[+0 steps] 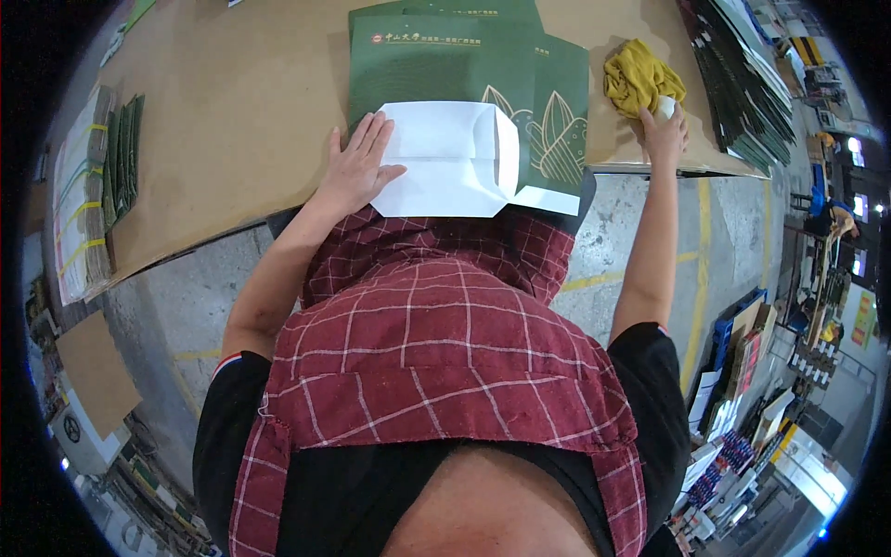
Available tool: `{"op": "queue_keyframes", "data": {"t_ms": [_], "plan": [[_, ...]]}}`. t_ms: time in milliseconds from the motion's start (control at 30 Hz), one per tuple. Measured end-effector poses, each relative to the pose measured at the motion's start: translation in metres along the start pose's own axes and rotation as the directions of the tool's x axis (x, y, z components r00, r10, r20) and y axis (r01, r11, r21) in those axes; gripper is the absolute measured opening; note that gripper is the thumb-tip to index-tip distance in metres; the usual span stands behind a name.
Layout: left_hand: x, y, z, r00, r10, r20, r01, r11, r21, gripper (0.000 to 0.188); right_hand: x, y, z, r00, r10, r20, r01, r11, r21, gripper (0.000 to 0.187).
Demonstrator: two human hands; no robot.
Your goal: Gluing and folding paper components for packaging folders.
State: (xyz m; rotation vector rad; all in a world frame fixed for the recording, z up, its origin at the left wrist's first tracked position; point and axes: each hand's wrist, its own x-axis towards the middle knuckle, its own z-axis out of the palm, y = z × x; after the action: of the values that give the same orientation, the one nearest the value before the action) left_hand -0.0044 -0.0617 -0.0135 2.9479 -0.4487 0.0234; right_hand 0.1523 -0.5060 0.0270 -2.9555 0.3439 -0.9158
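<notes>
A white folded paper piece [432,176] with cut corners and a raised flap on its right side lies at the table's near edge, in front of my apron. My left hand [357,167] rests flat on its left side, fingers stretched out and thumb apart. Under and behind it are green printed card sheets [436,70] with gold line drawings. Out to the right, my right hand [665,137] has its fingers around a small white object [666,106], whose kind I cannot make out. That object touches a crumpled mustard-yellow cloth [640,76].
The brown tabletop [232,93] bears a strapped stack of folded paper [85,200] and green folders [123,158] at its left edge. A tall pile of green and white sheets [742,84] stands at the right edge. Another person [840,223] is far off to the right.
</notes>
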Motion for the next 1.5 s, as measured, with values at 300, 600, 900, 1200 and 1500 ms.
{"op": "queue_keyframes", "data": {"t_ms": [300, 600, 900, 1200, 1500], "plan": [[-0.003, -0.003, 0.004, 1.000, -0.005, 0.012, 0.006, 1.000, -0.027, 0.067, -0.117, -0.115, -0.046, 0.525, -0.847, 0.080, 0.692, 0.480, 0.539, 0.043], [-0.002, 0.000, 0.000, 1.000, 0.006, 0.016, -0.007, 0.998, 0.069, 0.067, -0.158, -0.148, -0.032, 0.720, -0.638, 0.274, 0.548, 0.765, 0.339, 0.051], [0.016, -0.044, 0.016, 0.980, 0.063, -0.188, -0.123, 0.938, -0.325, 0.050, -0.117, -0.143, -0.040, 0.687, -0.620, 0.379, 0.351, 0.740, 0.574, 0.027], [0.044, -0.056, -0.014, 0.946, -0.032, 0.323, 0.229, 0.773, -0.592, 0.032, -0.081, -0.140, -0.025, 0.482, -0.630, 0.609, 0.020, 0.703, 0.711, 0.018], [0.015, 0.007, -0.011, 0.814, 0.578, 0.067, -0.574, 0.816, -0.062, 0.062, -0.144, -0.138, -0.058, 0.445, -0.865, 0.232, 0.792, 0.501, 0.348, 0.038]]}}
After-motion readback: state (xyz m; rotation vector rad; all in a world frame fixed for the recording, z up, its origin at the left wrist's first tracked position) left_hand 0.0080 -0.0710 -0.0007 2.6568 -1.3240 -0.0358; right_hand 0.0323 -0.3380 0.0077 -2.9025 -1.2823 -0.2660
